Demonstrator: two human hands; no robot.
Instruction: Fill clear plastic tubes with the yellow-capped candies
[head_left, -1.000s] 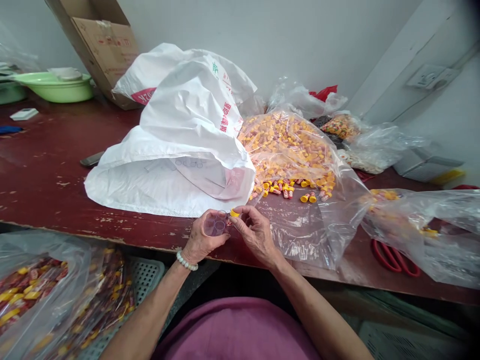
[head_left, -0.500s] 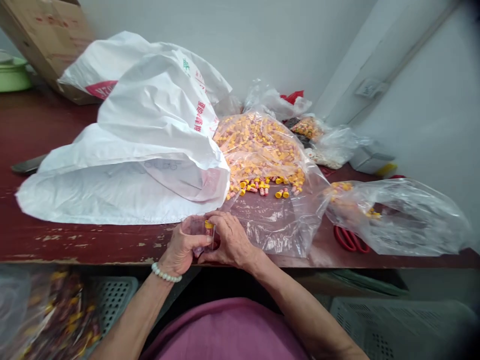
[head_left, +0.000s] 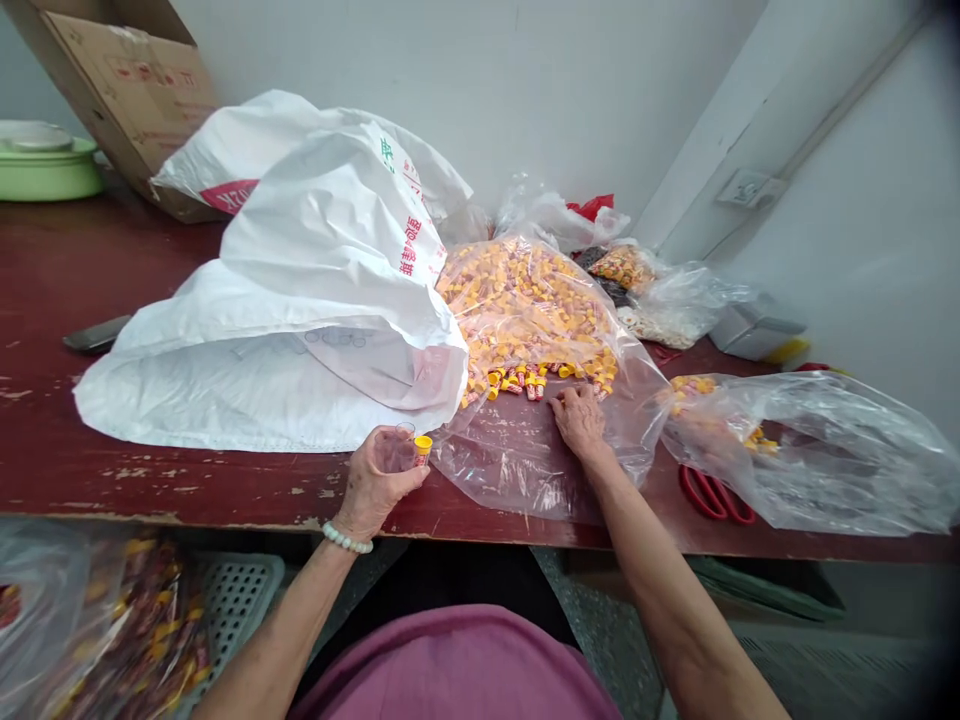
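My left hand [head_left: 382, 475], with a beaded bracelet at its wrist, is closed around a small yellow-capped container [head_left: 422, 452] with a red printed body. Beside it in the same grip is a clear plastic piece [head_left: 397, 445] with a round rim, whose full shape the fingers hide. My right hand [head_left: 580, 420] lies at the mouth of a large clear plastic bag [head_left: 525, 470], its fingers curled down at the edge of the heap of small yellow-capped containers [head_left: 525, 290]. Whatever is between those fingertips is hidden.
A big white woven sack [head_left: 300, 270] lies left of the heap. Red-handled scissors [head_left: 716, 495] rest right, by another clear bag [head_left: 840, 440]. A dark blade [head_left: 97, 335] and a cardboard box [head_left: 135, 100] are left. A crate [head_left: 240, 600] with filled bags sits below the table edge.
My right hand has left the left one and moved right and forward to the loose containers. My left hand keeps the yellow-capped container and clear piece. The view has shifted slightly.
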